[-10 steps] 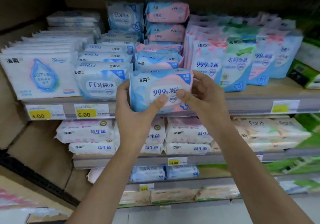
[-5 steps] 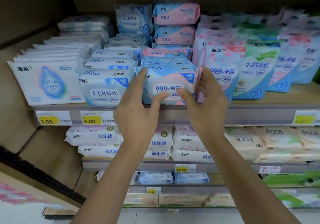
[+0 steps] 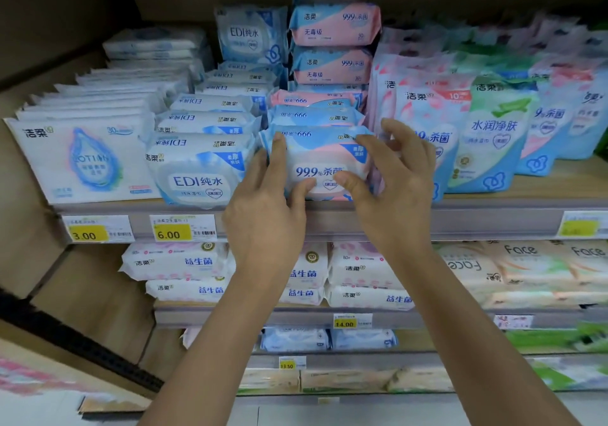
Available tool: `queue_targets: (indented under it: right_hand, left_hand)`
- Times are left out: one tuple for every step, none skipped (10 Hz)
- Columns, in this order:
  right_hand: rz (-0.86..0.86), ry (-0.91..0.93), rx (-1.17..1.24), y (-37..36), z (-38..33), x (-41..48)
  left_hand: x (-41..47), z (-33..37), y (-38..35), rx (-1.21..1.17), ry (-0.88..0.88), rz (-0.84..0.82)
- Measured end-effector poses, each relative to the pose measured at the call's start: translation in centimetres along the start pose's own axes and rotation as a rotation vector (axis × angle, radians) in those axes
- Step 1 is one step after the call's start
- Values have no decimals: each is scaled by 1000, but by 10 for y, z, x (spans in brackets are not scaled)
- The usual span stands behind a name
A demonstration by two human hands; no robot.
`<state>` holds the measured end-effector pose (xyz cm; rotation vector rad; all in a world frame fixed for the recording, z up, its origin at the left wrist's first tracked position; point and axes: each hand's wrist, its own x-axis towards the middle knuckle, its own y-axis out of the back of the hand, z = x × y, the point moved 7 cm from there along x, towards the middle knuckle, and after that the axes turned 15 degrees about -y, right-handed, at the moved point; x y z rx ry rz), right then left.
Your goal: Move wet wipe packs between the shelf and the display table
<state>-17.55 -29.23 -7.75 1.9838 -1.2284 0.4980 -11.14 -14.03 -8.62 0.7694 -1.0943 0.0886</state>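
A blue-and-pink wet wipe pack (image 3: 324, 159) printed "99.9%" sits at the front edge of the top shelf (image 3: 493, 218), heading a row of like packs. My left hand (image 3: 266, 208) grips its left end, with the fingers along the side and top and the thumb on the front. My right hand (image 3: 391, 188) is at its right end. That thumb touches the front, while the fingers are spread and lifted above the pack and its right neighbour.
EDI blue packs (image 3: 197, 175) stand just left of the pack. Tall pink and green pouches (image 3: 487, 136) crowd its right. More pink packs (image 3: 334, 24) are stacked behind. Lower shelves (image 3: 263, 315) hold white packs. Yellow price tags (image 3: 169, 233) line the shelf rail.
The pack went from held in the air before the shelf to resting on the shelf front. My right fingers have since spread and come off it.
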Motion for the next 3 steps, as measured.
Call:
queue_targets:
  right_hand:
    - [6,4,-56,3,-5,-3]
    - [5,9,-113,6,-11,-4]
    - [16,21,-99,16,-15,-7]
  left_hand:
    - [-4,5,2,83,-15,11]
    - [-2,11,8,109,-72,73]
    - [-10,14,19,71,-101,121]
